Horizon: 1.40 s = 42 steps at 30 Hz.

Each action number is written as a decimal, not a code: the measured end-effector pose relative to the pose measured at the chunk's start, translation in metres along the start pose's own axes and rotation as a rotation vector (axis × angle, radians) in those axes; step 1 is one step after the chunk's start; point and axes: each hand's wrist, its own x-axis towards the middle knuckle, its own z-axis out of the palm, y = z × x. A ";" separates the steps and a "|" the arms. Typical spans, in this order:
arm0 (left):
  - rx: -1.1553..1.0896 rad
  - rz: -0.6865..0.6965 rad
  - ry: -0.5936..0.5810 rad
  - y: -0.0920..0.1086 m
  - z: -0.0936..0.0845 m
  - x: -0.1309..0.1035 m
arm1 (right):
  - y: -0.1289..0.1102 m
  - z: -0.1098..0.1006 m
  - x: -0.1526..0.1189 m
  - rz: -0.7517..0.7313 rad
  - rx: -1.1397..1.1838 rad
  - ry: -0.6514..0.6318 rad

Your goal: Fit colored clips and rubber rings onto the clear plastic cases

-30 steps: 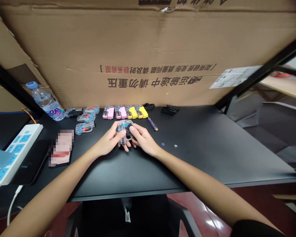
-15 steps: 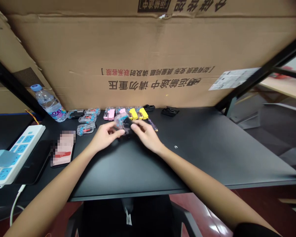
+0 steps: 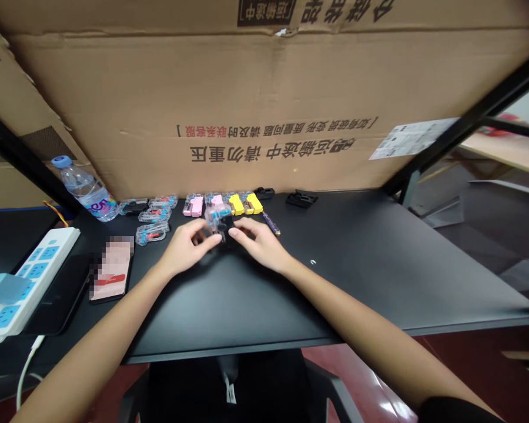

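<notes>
Above the black tabletop (image 3: 255, 305), a small toy gun (image 3: 221, 222) with a clear body, blue parts inside and a black grip is held between both hands. My left hand (image 3: 188, 245) has its fingers closed on the clear end. My right hand (image 3: 260, 242) pinches the black grip, thumb on top. Just behind stand similar toy guns with pink grips (image 3: 196, 205) and yellow grips (image 3: 253, 203). Several clear ones with blue and red parts (image 3: 152, 232) lie to the left.
A water bottle (image 3: 88, 189), a phone (image 3: 113, 267) and a white power strip (image 3: 30, 282) are on the left. Black plastic parts (image 3: 302, 198) lie at the back, a dark narrow stick (image 3: 271, 223) nearer. A tiny white piece (image 3: 312, 262) lies to the right. Cardboard (image 3: 264, 88) stands behind.
The toy gun, blurred by motion before, now shows clearly with its black grip turned more upright. Both hands keep hold of it. The view has shifted slightly.
</notes>
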 end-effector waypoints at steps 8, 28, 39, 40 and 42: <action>-0.154 -0.011 0.162 0.001 -0.006 0.005 | 0.004 -0.008 0.005 0.063 0.065 0.153; 0.042 -0.056 -0.069 -0.006 0.007 -0.001 | 0.007 0.001 0.000 0.088 0.197 -0.187; -0.124 -0.114 -0.111 -0.008 0.006 0.001 | 0.009 0.002 0.000 0.177 0.323 -0.166; -0.138 -0.116 -0.099 -0.008 0.005 0.002 | 0.011 0.001 0.001 0.206 0.351 -0.116; -0.154 -0.119 -0.068 -0.008 0.004 0.003 | 0.016 -0.004 0.004 0.255 0.416 0.003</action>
